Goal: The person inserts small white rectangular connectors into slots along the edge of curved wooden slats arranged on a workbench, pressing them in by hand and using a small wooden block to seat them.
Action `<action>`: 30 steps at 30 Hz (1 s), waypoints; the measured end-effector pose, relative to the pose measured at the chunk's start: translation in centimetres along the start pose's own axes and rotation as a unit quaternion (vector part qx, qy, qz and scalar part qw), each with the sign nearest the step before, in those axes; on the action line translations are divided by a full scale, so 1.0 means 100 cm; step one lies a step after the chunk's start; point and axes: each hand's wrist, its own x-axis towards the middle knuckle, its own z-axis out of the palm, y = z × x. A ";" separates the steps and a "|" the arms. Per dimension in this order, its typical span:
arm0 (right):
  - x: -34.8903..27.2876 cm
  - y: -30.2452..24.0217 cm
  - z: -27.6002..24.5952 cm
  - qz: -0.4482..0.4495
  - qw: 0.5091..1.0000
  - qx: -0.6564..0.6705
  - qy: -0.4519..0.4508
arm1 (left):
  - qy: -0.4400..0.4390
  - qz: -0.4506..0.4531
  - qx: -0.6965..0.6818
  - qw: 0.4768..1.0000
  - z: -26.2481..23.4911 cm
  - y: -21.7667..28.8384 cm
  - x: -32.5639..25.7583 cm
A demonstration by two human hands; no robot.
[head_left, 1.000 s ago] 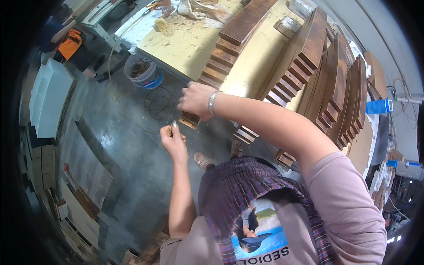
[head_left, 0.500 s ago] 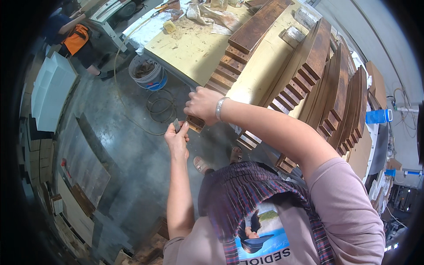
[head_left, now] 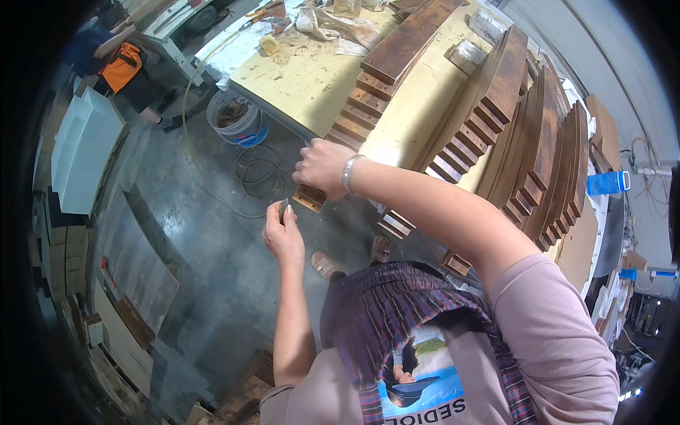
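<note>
Several long dark-stained wooden planks (head_left: pixel 397 53) lie stacked in steps across the desk (head_left: pixel 312 78), running from about 12 o'clock down toward the centre, with more stacks (head_left: pixel 538 134) at 2 o'clock. Desk top is pale yellow, with rags and clutter at its 12 o'clock end. Floor (head_left: pixel 191 234) is grey concrete; a white bucket (head_left: pixel 237 120) with a blue base stands at 11 o'clock just off the desk corner, and a coiled hose (head_left: pixel 258 170) lies near it. Another person in orange (head_left: pixel 120 67) stands at 10 o'clock, well apart.

Right hand (head_left: pixel 322 166) is closed down over the end of the lowest plank (head_left: pixel 309 198), which sticks out past the desk edge at about the frame centre; fingers wrap the top, and a bracelet (head_left: pixel 348 173) sits on the wrist. Left hand (head_left: pixel 283 237) is just below that plank end, at 7 o'clock from it, pinched on a small dark pad (head_left: pixel 283 210), likely a sanding block or cloth; too small to tell which. Pad looks near the end face; contact is unclear.

Step, as judged: working the end grain or edge of the protruding plank, right hand steadying, left hand applying the pad. The next move calls for keeping the plank pinned flat while the pad meets the end face squarely, with the grip kept clear of the rubbed area.
</note>
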 end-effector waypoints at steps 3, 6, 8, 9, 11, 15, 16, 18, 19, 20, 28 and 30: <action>0.000 0.000 0.000 0.001 1.000 0.000 -0.002 | -0.025 -0.022 0.063 0.997 -0.005 0.007 -0.004; 0.001 -0.001 0.000 0.002 1.000 0.003 -0.004 | 0.029 0.113 0.126 0.985 -0.002 0.008 -0.007; 0.000 -0.002 0.002 0.001 1.000 0.005 0.007 | 0.002 0.134 0.168 0.977 -0.003 0.008 -0.009; 0.000 -0.002 0.003 -0.001 1.000 0.006 0.022 | -0.011 0.145 0.189 0.971 -0.003 0.009 -0.008; 0.000 -0.001 0.005 -0.002 0.999 0.003 0.037 | -0.012 0.123 0.197 0.973 -0.002 0.003 0.000; 0.007 -0.005 0.016 -0.007 0.998 -0.013 0.055 | 0.012 0.022 0.180 0.983 -0.009 -0.019 0.023; 0.008 -0.002 0.019 0.000 0.998 -0.026 0.058 | 0.004 -0.007 0.131 0.991 -0.014 -0.017 0.025; 0.012 -0.003 0.014 -0.002 1.000 -0.022 0.003 | 0.013 -0.025 0.057 0.998 -0.017 -0.030 0.024; 0.007 -0.005 0.009 -0.006 0.999 -0.042 0.020 | -0.012 -0.046 0.053 0.998 -0.022 -0.022 0.020; 0.004 -0.007 0.003 -0.016 0.997 -0.063 0.042 | -0.022 -0.063 0.009 0.998 -0.026 -0.014 0.014; -0.126 0.045 -0.059 0.056 0.911 0.202 0.355 | -0.157 -0.004 -0.177 0.972 -0.003 0.065 -0.020; -0.177 0.089 -0.056 0.166 0.879 0.196 0.402 | -0.185 0.033 -0.207 0.960 0.013 0.085 -0.021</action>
